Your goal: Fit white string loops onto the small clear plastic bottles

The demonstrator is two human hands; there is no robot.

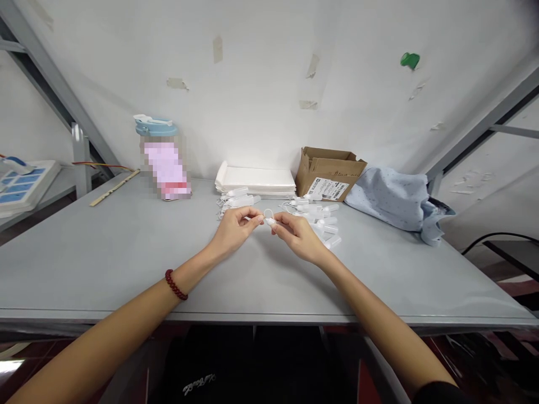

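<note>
Over the middle of the table, my left hand (234,231) and my right hand (302,237) almost meet, both with thumb and fingers pinched. My right hand grips a small white tapered piece (270,221), its rear part hidden by the fingers. A thin pale cord (268,211) arches up from that piece, and my left fingertips pinch it by the tip. Just beyond my right hand lies a group of small translucent tubes (330,229) with white ends. More such tubes (238,193), with thin cords, lie behind my left hand.
A stack of white sheets or envelopes (256,179) rests against the wall, beside an open cardboard box (330,171). Light blue patterned cloth (387,196) lies to the right. A blue-lidded container (155,128) stands at the left, near a thin wooden strip (113,188).
</note>
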